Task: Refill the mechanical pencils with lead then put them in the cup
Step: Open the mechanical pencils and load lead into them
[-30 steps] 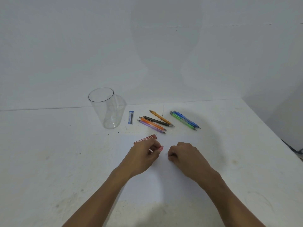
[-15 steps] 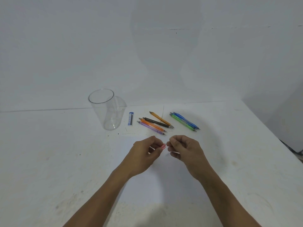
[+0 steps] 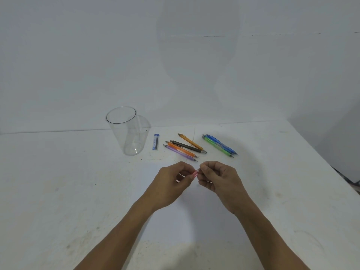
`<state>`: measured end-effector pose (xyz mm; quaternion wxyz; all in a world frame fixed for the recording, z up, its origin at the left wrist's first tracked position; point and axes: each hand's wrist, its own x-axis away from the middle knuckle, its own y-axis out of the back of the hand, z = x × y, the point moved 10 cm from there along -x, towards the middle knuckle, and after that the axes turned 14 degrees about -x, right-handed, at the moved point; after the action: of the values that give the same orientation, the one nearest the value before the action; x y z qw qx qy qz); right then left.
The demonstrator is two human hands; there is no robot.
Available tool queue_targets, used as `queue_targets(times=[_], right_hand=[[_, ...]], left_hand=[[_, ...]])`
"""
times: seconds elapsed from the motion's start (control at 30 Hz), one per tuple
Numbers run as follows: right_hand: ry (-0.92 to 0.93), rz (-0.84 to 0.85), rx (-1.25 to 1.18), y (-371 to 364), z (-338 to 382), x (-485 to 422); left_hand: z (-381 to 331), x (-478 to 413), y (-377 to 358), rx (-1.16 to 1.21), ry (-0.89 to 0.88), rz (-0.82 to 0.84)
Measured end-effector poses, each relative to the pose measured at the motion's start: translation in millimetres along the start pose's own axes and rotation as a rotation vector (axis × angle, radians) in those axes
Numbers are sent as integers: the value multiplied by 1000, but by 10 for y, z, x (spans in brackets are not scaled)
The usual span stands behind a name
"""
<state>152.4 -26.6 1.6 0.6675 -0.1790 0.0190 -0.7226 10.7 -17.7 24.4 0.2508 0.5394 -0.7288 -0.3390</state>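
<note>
Head view: the only view; it looks down on a white table (image 3: 68,191) set against a pale wall.
Left hand: the left hand (image 3: 173,182) has its fingers curled round a pink pencil (image 3: 195,173), of which only one short end shows past the fingertips. It holds the pencil above the table's middle, probably to keep the barrel steady and its end turned toward the other hand.
Right hand: the right hand (image 3: 220,180) has thumb and forefinger pinched together at that exposed end, the other fingers curled beneath. This looks like the filling step, but whether a lead or a cap sits in the pinch is too small to tell.
Lead case: a small blue lead case (image 3: 156,142) lies flat near the far edge, between the cup and the pencils, within easy reach for the next refill.
Waiting pencils: four pencils (image 3: 184,148), amber, black, orange and purple, lie side by side near the far edge. A green pencil (image 3: 217,146) and a blue pencil (image 3: 222,144) lie touching, apart to their right.
Cup: the clear cup (image 3: 124,131) stands upright near the far edge, left of the lead case, mouth open, with nothing in it.
Progress: judging by the empty cup, no pencil is finished yet.
</note>
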Motion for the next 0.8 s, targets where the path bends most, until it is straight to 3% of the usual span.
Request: queue_targets(times=[0.53,0.8], right_hand=[[108,39,84,-18,23,-35],[190,52,241,-51,61,-56]], left_hand=[[16,5,29,20,0,-20],[50,-38,11,8,7,-24]])
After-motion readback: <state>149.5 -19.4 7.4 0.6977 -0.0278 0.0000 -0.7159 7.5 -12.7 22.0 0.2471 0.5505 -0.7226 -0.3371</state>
